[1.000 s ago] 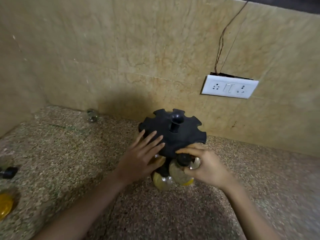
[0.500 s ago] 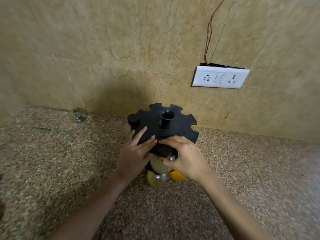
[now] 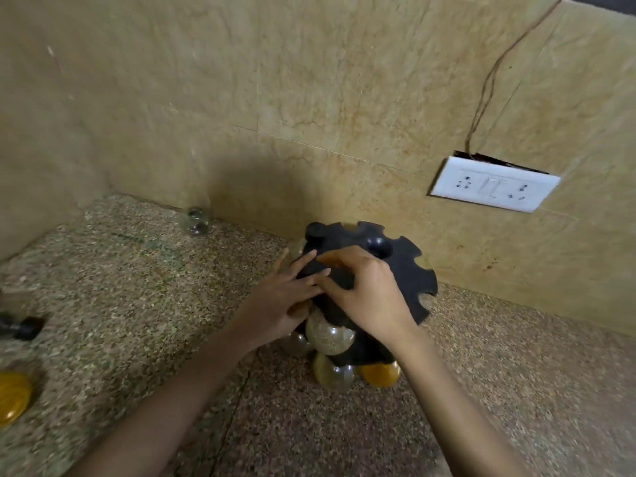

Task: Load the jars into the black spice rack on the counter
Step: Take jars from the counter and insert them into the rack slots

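The black spice rack [image 3: 406,280] stands on the counter near the back wall, its notched top disc facing me. Several jars hang under it: a speckled jar [image 3: 330,333], a pale jar [image 3: 334,375], an orange jar [image 3: 380,373] and a clear one [image 3: 295,343]. A black jar lid [image 3: 315,230] sits in a notch at the disc's far left. My left hand [image 3: 278,304] rests with straight fingers against the disc's left edge. My right hand [image 3: 364,294] lies over the disc, thumb and fingers curled round the black top of the speckled jar.
Loose jars lie at the left edge: one with a black lid [image 3: 22,327] and a yellow one [image 3: 12,397]. A small glass jar [image 3: 197,220] stands against the tiled wall. A white socket plate [image 3: 494,184] with a wire hangs at right. The speckled counter [image 3: 516,390] runs right.
My right hand has carried the speckled jar up into a front notch of the rack and moved over the disc. The left hand stays at the rack's left edge. The camera view shifted.
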